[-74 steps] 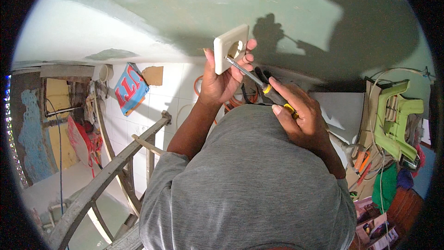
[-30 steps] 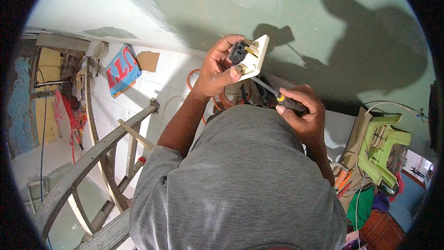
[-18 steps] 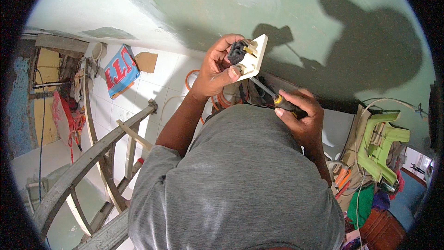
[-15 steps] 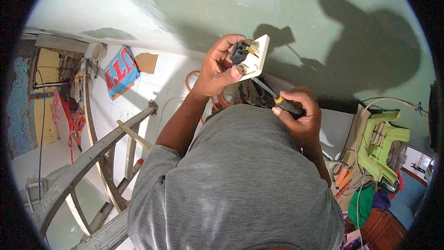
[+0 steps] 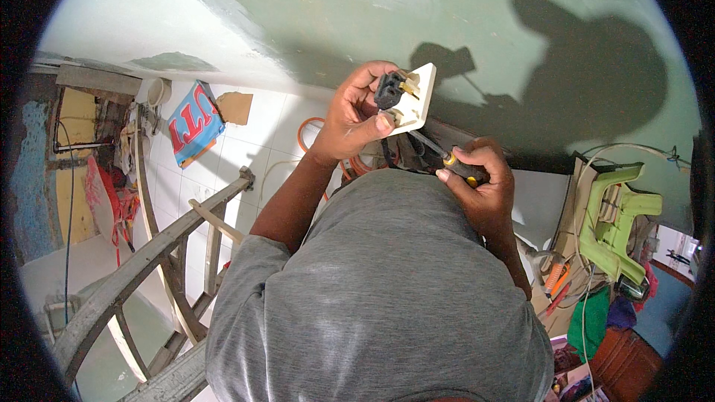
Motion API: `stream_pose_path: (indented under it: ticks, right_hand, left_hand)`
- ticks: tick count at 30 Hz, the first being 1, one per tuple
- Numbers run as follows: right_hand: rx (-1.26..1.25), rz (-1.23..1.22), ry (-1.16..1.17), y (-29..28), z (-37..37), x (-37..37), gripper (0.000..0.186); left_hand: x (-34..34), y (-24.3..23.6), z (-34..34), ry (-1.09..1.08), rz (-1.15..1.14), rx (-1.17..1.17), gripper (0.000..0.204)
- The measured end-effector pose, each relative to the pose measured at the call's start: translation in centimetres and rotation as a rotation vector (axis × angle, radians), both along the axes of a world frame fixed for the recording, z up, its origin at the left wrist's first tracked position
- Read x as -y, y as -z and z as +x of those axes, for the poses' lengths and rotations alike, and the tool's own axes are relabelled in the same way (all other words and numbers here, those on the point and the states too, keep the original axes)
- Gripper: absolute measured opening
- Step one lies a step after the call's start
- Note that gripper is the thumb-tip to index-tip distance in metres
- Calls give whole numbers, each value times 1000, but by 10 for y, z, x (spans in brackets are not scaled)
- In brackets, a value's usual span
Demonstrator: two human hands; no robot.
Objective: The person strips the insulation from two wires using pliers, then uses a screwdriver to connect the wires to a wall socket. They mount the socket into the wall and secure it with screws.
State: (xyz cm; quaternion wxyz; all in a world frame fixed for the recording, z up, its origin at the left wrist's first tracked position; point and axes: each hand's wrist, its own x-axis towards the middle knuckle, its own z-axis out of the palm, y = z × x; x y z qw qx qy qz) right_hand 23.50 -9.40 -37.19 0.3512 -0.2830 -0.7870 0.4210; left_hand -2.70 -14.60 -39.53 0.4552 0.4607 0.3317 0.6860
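Green painted plaster wall [image 5: 387, 15] filled most of the view, with the person's dark shadow thrown across its right half. Below that, a grey t-shirt [image 5: 380, 298] covered the shoulders in the lower middle. Off to the left stood a weathered wooden ladder frame [image 5: 149, 268] over the white tiled floor [image 5: 261, 149], and a pale green plastic stool [image 5: 618, 216] lay tipped on its side at the right among the clutter.

Left hand [image 5: 350, 115] was closed around a cream square socket faceplate [image 5: 418, 97], held up close to the wall, back side facing the camera with its black terminal block [image 5: 389, 89] under the fingers. Right hand [image 5: 480, 193] was wrapped tight around the black-and-yellow handle of a screwdriver [image 5: 447, 158], shaft angled up-left with the tip right at the plate's lower edge. An orange cable loop [image 5: 305, 130] sat on the floor just behind the left wrist.
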Motion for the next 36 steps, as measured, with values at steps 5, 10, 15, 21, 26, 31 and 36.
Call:
stream_pose_path:
  ticks: [5, 10, 15, 21, 26, 31, 36]
  right_hand:
    - [150, -62, 40, -10, 1, 7, 35]
    - [164, 59, -86, -25, 1, 4, 40]
    - [155, 86, -62, -18, 5, 8, 40]
    - [208, 202, 68, -13, 5, 8, 29]
    - [241, 203, 115, -4, 8, 11, 29]
    - [344, 258, 150, -8, 7, 8, 27]
    - [308, 43, 110, 9, 19, 1, 23]
  left_hand:
    - [1, -3, 8, 17, 5, 32, 73]
    - [4, 0, 9, -8, -9, 28, 73]
    - [3, 5, 9, -29, 25, 13, 71]
    - [6, 1, 18, -36, -113, -47, 83]
    - [2, -3, 25, -27, -69, -69, 80]
    - [-1, 2, 33, -33, -53, -32, 69]
    - [-2, 4, 41, -205, -70, -142, 70]
